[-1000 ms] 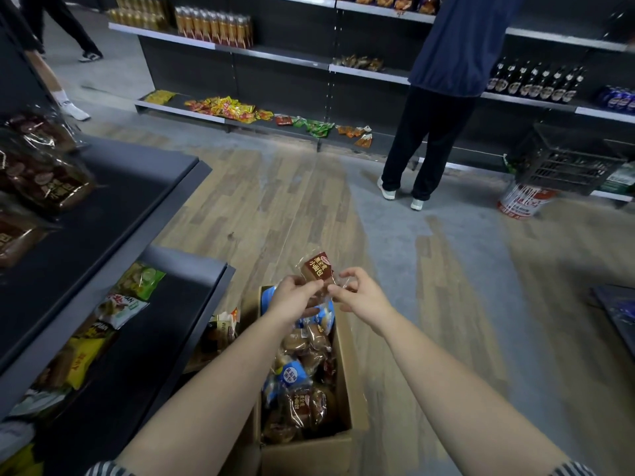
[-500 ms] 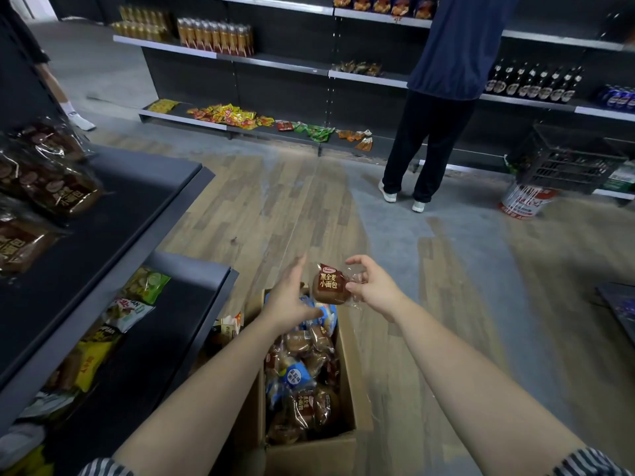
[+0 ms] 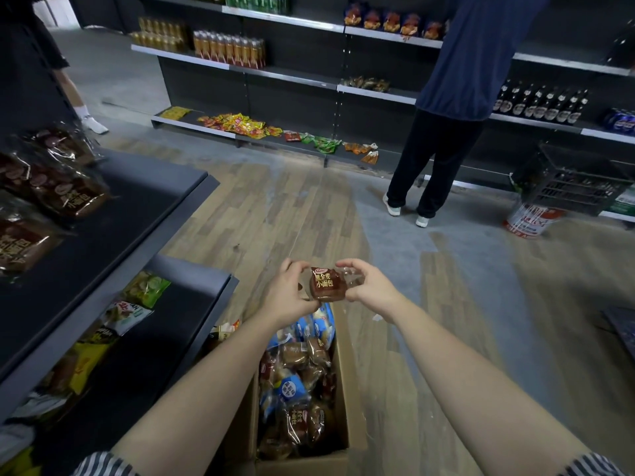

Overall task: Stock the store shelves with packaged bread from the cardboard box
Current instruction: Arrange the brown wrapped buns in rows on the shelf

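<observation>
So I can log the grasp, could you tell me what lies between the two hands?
In the head view, one brown bread packet lies between the left hand and right hand, held by both.

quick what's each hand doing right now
Left hand: holds the bread packet by its left side.
Right hand: pinches the same packet's clear right edge.

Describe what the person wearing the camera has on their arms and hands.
The left sleeve and right sleeve are dark-and-white striped, ending near the elbows; forearms are bare. The left hand and right hand wear no gloves, and no watch shows.
</observation>
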A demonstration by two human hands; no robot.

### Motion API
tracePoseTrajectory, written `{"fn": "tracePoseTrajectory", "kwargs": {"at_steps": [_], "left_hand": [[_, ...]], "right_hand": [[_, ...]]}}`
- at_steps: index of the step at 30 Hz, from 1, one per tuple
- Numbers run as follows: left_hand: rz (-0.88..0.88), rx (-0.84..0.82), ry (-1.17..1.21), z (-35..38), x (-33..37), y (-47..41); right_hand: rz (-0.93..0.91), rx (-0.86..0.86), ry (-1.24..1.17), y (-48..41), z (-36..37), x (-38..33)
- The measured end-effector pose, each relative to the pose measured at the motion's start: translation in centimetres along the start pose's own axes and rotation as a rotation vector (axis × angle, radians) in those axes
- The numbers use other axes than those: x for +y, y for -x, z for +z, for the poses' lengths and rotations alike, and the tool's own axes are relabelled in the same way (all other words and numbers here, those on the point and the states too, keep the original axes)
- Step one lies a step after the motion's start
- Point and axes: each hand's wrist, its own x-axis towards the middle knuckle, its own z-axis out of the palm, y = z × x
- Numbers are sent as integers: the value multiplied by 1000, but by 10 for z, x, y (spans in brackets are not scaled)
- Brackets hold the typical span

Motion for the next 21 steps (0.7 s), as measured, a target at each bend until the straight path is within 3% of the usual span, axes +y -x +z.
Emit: {"fn": "tracePoseTrajectory", "kwargs": {"at_steps": [21], "left_hand": [[-93, 276, -14, -68, -40, -38]], "right_hand": [[-312, -171, 358, -98, 23, -76]]}}
